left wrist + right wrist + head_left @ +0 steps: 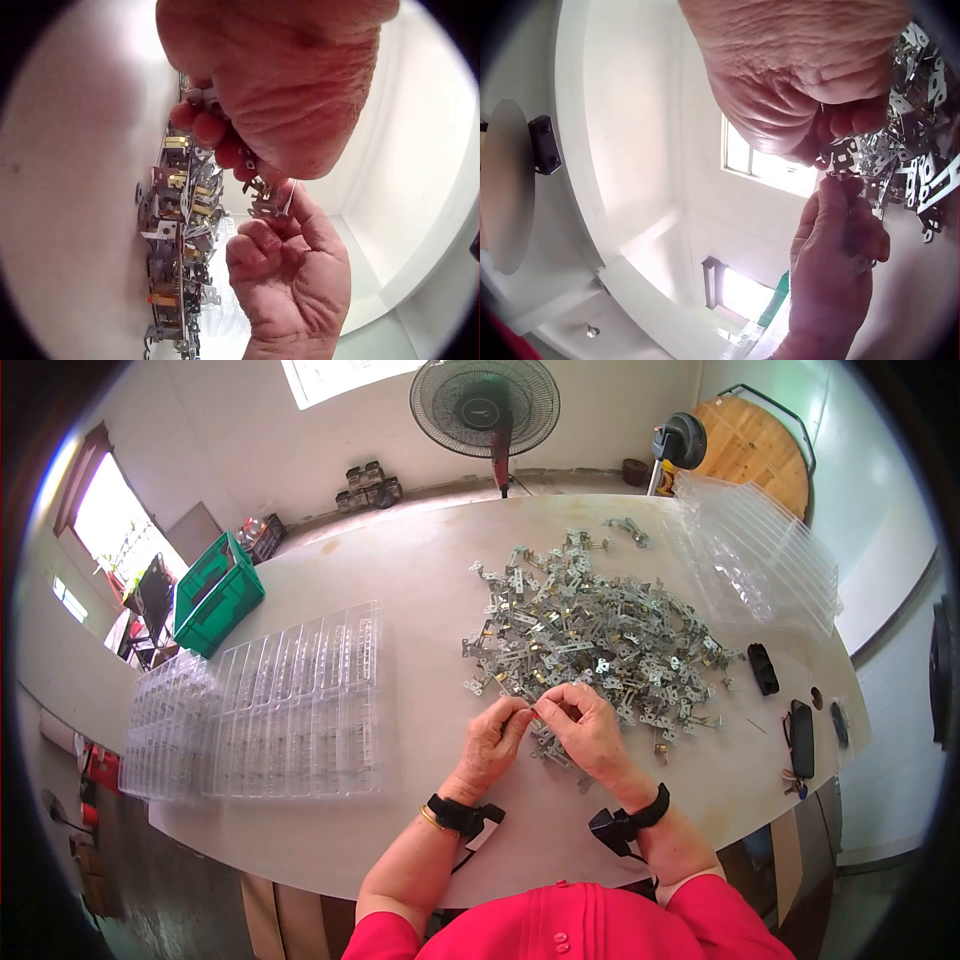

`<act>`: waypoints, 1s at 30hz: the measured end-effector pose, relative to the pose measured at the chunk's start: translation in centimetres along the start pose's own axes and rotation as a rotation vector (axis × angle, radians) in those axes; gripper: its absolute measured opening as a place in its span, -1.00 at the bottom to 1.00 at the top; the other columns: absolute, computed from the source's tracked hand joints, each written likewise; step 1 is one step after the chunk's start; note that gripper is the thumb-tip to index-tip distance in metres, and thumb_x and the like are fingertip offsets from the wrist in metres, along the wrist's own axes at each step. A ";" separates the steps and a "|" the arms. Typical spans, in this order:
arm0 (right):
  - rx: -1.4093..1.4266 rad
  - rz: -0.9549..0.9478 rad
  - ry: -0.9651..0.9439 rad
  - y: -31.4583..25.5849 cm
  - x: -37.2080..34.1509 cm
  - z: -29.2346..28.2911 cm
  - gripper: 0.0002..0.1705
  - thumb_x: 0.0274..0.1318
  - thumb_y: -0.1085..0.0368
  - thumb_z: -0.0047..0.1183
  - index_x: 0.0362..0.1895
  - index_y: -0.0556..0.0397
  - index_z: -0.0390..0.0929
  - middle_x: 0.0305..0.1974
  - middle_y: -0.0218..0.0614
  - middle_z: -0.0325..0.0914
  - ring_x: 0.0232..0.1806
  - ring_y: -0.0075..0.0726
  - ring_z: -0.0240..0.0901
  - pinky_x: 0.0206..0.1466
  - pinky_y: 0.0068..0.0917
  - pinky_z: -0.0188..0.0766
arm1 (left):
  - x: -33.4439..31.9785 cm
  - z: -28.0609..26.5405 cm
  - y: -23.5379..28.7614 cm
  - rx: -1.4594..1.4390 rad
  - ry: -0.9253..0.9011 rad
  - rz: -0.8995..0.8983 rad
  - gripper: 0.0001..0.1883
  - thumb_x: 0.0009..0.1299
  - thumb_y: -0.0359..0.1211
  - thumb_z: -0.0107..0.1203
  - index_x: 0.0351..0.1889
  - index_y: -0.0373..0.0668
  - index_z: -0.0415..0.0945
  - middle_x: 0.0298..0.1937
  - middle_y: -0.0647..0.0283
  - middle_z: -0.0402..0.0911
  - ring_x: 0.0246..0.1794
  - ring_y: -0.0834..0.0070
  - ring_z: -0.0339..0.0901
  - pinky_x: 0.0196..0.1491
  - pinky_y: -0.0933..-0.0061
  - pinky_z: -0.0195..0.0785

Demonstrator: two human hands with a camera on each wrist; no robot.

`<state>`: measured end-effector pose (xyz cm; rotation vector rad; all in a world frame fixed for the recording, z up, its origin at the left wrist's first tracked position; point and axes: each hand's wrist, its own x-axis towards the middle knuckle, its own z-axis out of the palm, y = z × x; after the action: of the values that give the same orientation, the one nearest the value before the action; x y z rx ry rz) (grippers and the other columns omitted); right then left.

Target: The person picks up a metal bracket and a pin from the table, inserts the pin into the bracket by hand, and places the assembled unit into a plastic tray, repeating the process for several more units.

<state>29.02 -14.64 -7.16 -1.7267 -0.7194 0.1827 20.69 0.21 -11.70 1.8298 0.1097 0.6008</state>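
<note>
Close together over the near edge of a heap of small stamped metal brackets (pixel 600 630), both hands work at fingertip level. The left hand (pixel 492 738) pinches a small metal bracket (pixel 844 159) with thumb and fingers. More metal pieces (pixel 201 96) show among its curled fingers in the left wrist view. Facing it, the right hand (pixel 582 732) pinches a bracket (pixel 271 208) between thumb and forefinger, its other fingers curled. The fingertips of the two hands almost meet, and they partly hide the pieces there. Some brackets in the heap carry brass-coloured parts (pixel 177 141).
Clear plastic compartment trays (pixel 295 710) stand at the left, beside a green crate (pixel 218 595). Clear plastic sheeting (pixel 760 550) lies at the back right. A black case (pixel 801 738), a black holder (pixel 763 669) and keys (pixel 795 785) lie on the table's (pixel 430 840) right side.
</note>
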 end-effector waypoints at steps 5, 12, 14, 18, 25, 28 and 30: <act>0.151 0.052 0.103 0.0 0.1 0.0 -0.81 0.33 0.24 0.15 -0.29 0.10 0.58 -0.43 -0.51 0.47 -0.45 -0.68 0.35 -0.39 -0.59 0.34 | -0.2 0.3 0.2 -0.006 -0.155 0.070 -0.83 0.58 -0.31 0.05 -0.13 -0.24 0.52 -0.45 0.43 0.42 -0.44 0.69 0.30 -0.36 0.60 0.26; 0.400 0.201 0.045 -1.1 0.3 -0.7 -0.80 0.41 0.23 0.06 -0.24 0.09 0.53 -0.54 -0.62 0.40 -0.53 -0.77 0.27 -0.49 -0.66 0.23 | 0.3 -0.6 0.0 -0.518 -0.018 -0.344 -0.72 0.63 -0.19 -0.06 -0.14 -0.21 0.50 -0.50 0.40 0.40 -0.58 0.67 0.30 -0.50 0.61 0.19; 0.353 0.230 -0.118 -0.7 0.1 -0.6 -0.80 0.42 0.21 0.05 -0.19 0.09 0.53 -0.53 -0.61 0.39 -0.53 -0.76 0.23 -0.50 -0.65 0.19 | 0.4 -0.7 -0.3 -0.651 0.037 -0.349 -0.70 0.64 -0.17 -0.08 -0.16 -0.22 0.50 -0.51 0.39 0.40 -0.61 0.64 0.30 -0.52 0.59 0.18; 0.189 0.170 -0.103 -0.7 -0.1 -0.2 -0.81 0.41 0.22 0.05 -0.17 0.08 0.54 -0.54 -0.61 0.39 -0.53 -0.75 0.21 -0.50 -0.63 0.20 | 0.5 -0.7 -0.1 -0.683 0.038 -0.340 -0.69 0.64 -0.18 -0.08 -0.16 -0.23 0.50 -0.52 0.39 0.38 -0.62 0.62 0.28 -0.52 0.56 0.18; 0.114 0.168 -0.091 -0.6 -0.1 -0.2 -0.83 0.38 0.24 0.08 -0.17 0.09 0.55 -0.54 -0.53 0.45 -0.52 -0.68 0.28 -0.46 -0.56 0.28 | 0.4 -0.6 -0.3 -0.624 0.045 -0.336 -0.71 0.64 -0.18 -0.08 -0.16 -0.22 0.49 -0.52 0.40 0.39 -0.61 0.63 0.27 -0.52 0.58 0.18; 0.003 0.132 -0.064 -1.0 -0.2 -0.2 -0.84 0.35 0.25 0.09 -0.18 0.09 0.55 -0.52 -0.38 0.55 -0.51 -0.54 0.43 -0.42 -0.47 0.37 | 0.3 -0.7 -0.1 -0.531 0.043 -0.296 -0.71 0.64 -0.18 -0.08 -0.16 -0.20 0.49 -0.52 0.40 0.40 -0.60 0.65 0.28 -0.52 0.61 0.16; -0.060 0.095 -0.040 -1.4 -0.3 -0.3 -0.84 0.33 0.26 0.09 -0.19 0.09 0.54 -0.50 -0.29 0.60 -0.50 -0.45 0.51 -0.39 -0.42 0.42 | 0.3 -0.7 0.2 -0.476 0.046 -0.286 -0.77 0.63 -0.24 -0.05 -0.18 -0.18 0.49 -0.51 0.45 0.40 -0.58 0.73 0.27 -0.50 0.66 0.17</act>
<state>28.43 -14.90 -5.82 -1.8197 -0.6788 0.2642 20.54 0.87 -11.22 1.3102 0.2339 0.4227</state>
